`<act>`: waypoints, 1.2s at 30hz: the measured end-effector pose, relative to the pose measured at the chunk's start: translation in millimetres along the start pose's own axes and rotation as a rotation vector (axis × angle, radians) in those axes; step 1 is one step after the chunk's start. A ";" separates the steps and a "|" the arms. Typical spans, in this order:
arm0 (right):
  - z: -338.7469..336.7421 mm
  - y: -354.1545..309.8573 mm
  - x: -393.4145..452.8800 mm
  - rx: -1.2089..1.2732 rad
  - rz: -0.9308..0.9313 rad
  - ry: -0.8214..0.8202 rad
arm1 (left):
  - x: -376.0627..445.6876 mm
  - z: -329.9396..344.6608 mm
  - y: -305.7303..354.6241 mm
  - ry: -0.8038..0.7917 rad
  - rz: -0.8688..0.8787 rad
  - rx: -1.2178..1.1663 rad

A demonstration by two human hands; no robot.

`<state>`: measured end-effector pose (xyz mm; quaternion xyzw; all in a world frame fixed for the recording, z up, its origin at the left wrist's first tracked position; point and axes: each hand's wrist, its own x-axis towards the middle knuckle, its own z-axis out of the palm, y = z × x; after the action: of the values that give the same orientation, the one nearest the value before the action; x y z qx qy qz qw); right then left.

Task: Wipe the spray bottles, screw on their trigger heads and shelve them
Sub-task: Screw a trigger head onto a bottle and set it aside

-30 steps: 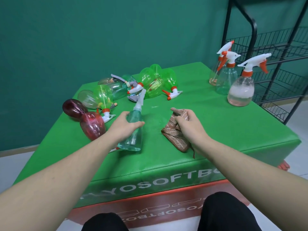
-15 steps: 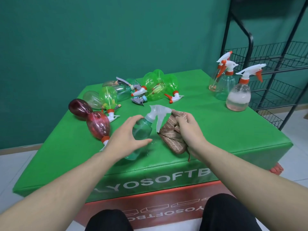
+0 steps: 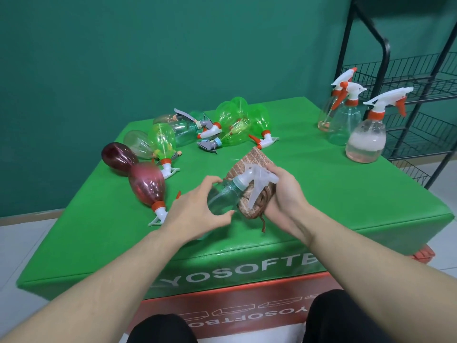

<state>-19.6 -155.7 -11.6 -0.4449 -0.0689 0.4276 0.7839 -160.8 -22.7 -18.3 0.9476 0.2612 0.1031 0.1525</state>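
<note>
I see a padded glossy green vinyl table (image 3: 321, 194), my left hand (image 3: 197, 214) curled round a clear teal plastic spray bottle (image 3: 222, 196) lifted over its near middle, my right hand (image 3: 284, 191) gripping a crumpled brown woven cloth (image 3: 254, 159) against the bottle's frosted white trigger head (image 3: 254, 179)

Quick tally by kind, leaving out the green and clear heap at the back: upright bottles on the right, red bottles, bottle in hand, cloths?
Upright bottles: 3 (back, middle, front)
Red bottles, lying down: 2 (dark, lighter)
Pale teal bottle in the left hand: 1
Cloth in the right hand: 1
Total: 7
</note>
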 end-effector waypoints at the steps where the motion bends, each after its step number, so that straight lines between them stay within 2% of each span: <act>1: 1.9 0.0 1.9 0.011 0.004 -0.009 | 0.8 0.5 0.3 0.010 -0.005 -0.001; 17: -25.8 -13.5 -10.5 0.019 -0.068 0.087 | 22.1 4.5 15.7 0.015 -0.134 0.104; 29: -14.9 -13.2 4.2 -0.010 0.015 0.016 | 10.9 7.7 14.0 0.070 -0.003 0.103; 32: -12.4 -12.5 8.1 0.011 0.034 0.033 | 10.9 9.0 16.0 0.074 -0.027 0.128; 36: -10.6 -3.3 7.2 0.073 -0.038 0.093 | 12.9 13.8 20.9 0.094 -0.097 0.174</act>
<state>-7.9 -157.9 -17.3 -0.4340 -0.0251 0.3939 0.8099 -136.5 -36.2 -22.5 0.9376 0.3216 0.1167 0.0619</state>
